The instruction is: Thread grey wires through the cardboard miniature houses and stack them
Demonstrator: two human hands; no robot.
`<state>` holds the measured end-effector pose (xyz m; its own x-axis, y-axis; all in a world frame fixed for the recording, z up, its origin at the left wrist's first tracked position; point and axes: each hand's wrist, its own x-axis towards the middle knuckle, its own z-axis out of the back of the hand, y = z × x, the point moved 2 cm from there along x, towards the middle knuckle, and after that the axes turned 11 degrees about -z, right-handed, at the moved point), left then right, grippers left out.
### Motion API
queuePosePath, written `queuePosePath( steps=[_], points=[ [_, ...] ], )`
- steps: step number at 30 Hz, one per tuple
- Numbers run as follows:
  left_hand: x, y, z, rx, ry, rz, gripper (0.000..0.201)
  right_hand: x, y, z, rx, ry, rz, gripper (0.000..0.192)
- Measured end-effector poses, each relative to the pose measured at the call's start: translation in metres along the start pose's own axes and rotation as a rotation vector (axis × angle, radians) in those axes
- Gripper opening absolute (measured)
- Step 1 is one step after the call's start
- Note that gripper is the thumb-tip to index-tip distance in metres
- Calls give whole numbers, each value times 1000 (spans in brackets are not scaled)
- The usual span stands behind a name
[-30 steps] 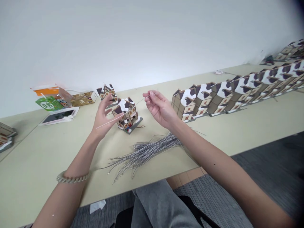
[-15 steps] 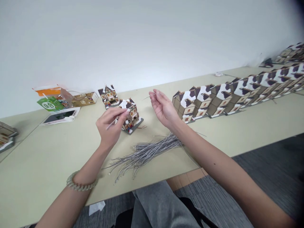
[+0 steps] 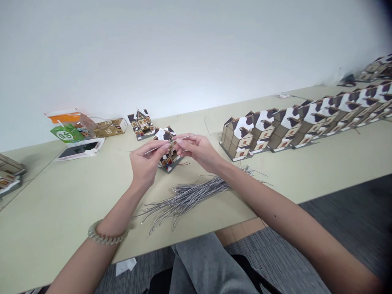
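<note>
My left hand (image 3: 145, 163) is closed in a pinch on a thin grey wire (image 3: 154, 149) that runs slantwise through the fingers. My right hand (image 3: 202, 153) pinches a thin wire (image 3: 190, 136) too. The fingertips of both hands almost meet, and I cannot tell whether the two wires are one piece. Just behind the fingers stands a small model house (image 3: 167, 163) with a snowy roof, partly covered by the hands. Below the hands a loose bundle of grey wires (image 3: 192, 196) lies on the table, partly under my right forearm.
A row of model houses (image 3: 237, 139) stretches to the right along the table (image 3: 76, 196). Another house (image 3: 141, 124) stands at the back. To the left are a phone (image 3: 78, 150), a green packet (image 3: 65, 133) and a brown box (image 3: 110, 127). A house edge (image 3: 10, 177) shows far left.
My right hand has moved left and down, bringing its fingers to those of my left hand. The left hand has shifted only slightly and still grips its wire.
</note>
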<state>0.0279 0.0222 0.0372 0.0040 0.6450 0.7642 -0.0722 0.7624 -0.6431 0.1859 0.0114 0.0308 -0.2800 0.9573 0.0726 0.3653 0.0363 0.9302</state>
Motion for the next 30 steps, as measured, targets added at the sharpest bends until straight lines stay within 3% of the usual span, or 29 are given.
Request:
queuePosePath(
  steps=[6,9,11,14,17,21,25,30],
  points=[
    [5,-8,1,254,162,-191,12,1,-7,0,-41,-62,40,24],
    [11,-7,8,458,199,-245,33,2,-5,2,-45,-157,84,24],
    [16,0,16,535,217,-152,61,2,-4,4,-45,-217,112,24],
    [21,14,28,448,262,192,89,3,-4,7,-27,-295,129,23],
    [22,21,33,300,279,412,82,4,-5,7,-26,-330,123,21],
    [21,19,30,273,197,413,73,3,-6,6,-58,-330,146,20],
    [18,18,23,81,90,485,61,0,-2,5,-119,-345,287,17],
    [11,21,16,-92,100,598,56,-4,1,4,-204,-408,440,12]
  ],
)
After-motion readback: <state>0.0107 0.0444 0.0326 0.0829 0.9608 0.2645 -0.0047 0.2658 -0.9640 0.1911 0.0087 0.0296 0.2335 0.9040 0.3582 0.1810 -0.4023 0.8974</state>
